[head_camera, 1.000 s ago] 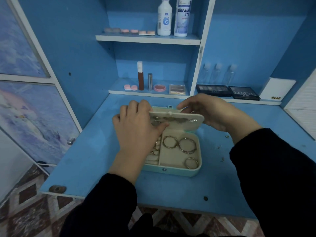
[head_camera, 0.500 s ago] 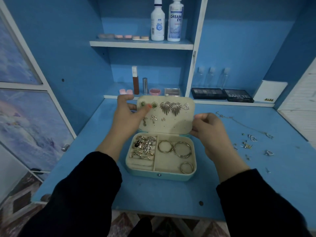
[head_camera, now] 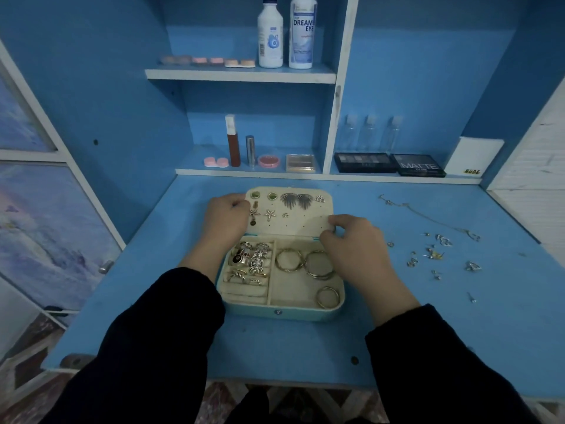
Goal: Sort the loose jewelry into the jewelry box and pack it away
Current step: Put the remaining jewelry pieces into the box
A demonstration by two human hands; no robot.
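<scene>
A pale teal jewelry box [head_camera: 284, 313] stands open at the desk's middle. Its cream lid [head_camera: 299, 223] leans back, with several earrings pinned to it. Rings [head_camera: 252, 261] fill the left compartment and three hoops [head_camera: 318, 264] lie in the right one. My left hand [head_camera: 224, 218] grips the lid's left edge. My right hand [head_camera: 354, 249] holds the lid's lower right corner with curled fingers. Loose earrings and studs [head_camera: 434, 255] lie scattered on the desk to the right, beside a thin chain necklace [head_camera: 428, 217].
The blue desk [head_camera: 305, 347] backs onto shelves. The low shelf holds a lipstick, small pots and dark eyeshadow palettes [head_camera: 388, 163]. Two white bottles [head_camera: 287, 32] stand on the upper shelf. A white panel rises at the far right.
The lid went from nearly closed to fully open and leaning back. My right hand shifted from behind the lid to its lower right corner. The loose jewelry on the right came into view.
</scene>
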